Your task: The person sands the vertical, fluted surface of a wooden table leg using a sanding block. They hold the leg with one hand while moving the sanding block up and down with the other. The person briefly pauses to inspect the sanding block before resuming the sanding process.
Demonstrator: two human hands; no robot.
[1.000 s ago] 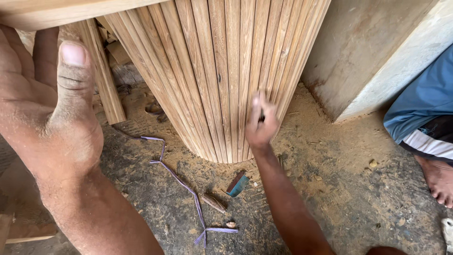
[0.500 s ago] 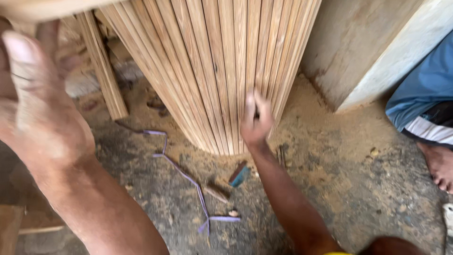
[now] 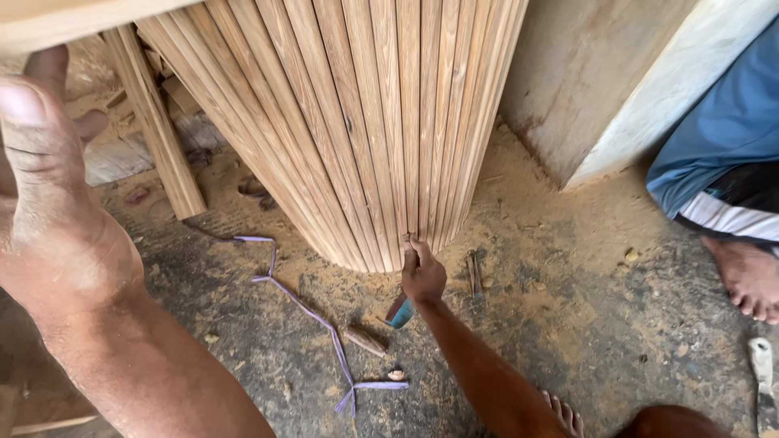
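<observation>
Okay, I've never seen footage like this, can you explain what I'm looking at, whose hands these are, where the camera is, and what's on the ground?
The camera sits on a person's head and looks down, so the two bare arms reaching in belong to the wearer. The left hand is raised close to the lens, open, near the wooden top edge, holding nothing visible. The right hand reaches down to the bottom of a rounded column of upright wooden slats; whether its fingers pinch something is too small to tell. The dusty floor carries sawdust, a purple strap, a small blue-and-red block and wood scraps. At the right, another person's blue-clad leg and bare foot show.
</observation>
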